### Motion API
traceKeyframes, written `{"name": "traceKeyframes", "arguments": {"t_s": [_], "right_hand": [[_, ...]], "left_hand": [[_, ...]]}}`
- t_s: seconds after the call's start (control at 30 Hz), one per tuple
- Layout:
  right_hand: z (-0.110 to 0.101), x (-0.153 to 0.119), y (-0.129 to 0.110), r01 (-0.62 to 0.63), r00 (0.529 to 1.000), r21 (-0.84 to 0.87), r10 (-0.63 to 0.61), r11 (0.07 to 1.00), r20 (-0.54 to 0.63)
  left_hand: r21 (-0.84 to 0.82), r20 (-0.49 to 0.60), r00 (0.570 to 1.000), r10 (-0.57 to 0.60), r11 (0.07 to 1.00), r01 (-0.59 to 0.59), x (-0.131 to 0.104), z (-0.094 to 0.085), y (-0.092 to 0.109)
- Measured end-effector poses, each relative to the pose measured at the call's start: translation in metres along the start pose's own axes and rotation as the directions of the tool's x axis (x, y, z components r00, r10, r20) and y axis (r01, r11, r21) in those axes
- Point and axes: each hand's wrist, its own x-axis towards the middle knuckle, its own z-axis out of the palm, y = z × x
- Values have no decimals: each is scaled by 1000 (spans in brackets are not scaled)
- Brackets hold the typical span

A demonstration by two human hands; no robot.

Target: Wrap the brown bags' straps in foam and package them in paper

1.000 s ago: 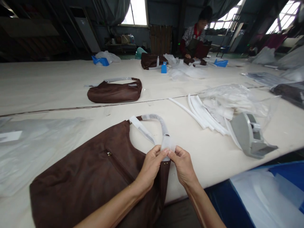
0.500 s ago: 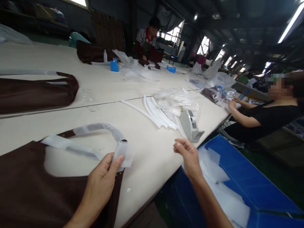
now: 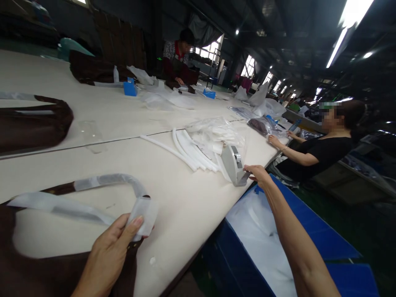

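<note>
We're pinching the white wrapping sheet [image 3: 145,211] at the near end of the handle [image 3: 103,180], our left hand [image 3: 111,244] keeping its grip clamped there, thumb on top. The brown handbag [image 3: 58,274] is lying on the bench [image 3: 182,204], its body spreading below and left of that grip, its handle arching beyond. Across at the bench edge, our right hand [image 3: 260,175] is hovering right at the grey tape dispenser [image 3: 230,163], well apart from the bag; whether that grip is clamping anything, we're unable to tell.
</note>
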Motion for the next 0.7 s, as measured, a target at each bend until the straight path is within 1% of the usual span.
{"name": "traceKeyframes", "arguments": {"t_s": [0.1, 0.2, 0.27, 0.33, 0.43, 0.5, 0.6, 0.7], "right_hand": [[4, 2, -4, -23, 1000, 23, 23, 999, 4], [3, 2, -10, -5, 1000, 59, 5, 998, -11], [-3, -2, -13, 36, 999, 90, -33, 995, -33], [-12, -11, -11, 83, 995, 119, -76, 989, -61], [-26, -34, 2, 114, 992, 147, -103, 983, -76], [-28, -47, 15, 85, 995, 152, -78, 985, -55], [-20, -54, 36, 29, 999, 143, -24, 989, -33], [-11, -52, 54, 15, 998, 117, -8, 993, -60]], "left_hand": [[-15, 8, 1000, -6, 1000, 7, 0, 1, 0], [-31, 9, 1000, -24, 999, 25, 0, 1, 0], [-37, 2, 999, -37, 999, 37, 1, 0, -1], [-39, -2, 998, -57, 998, 57, 3, -1, -5], [-92, 3, 994, -110, 990, 109, 5, -2, -10], [-118, 18, 990, -138, 983, 140, 5, -2, -12], [-99, 28, 990, -137, 985, 139, 6, -2, -13], [-117, 18, 993, -118, 986, 119, 5, -2, -12]]}}
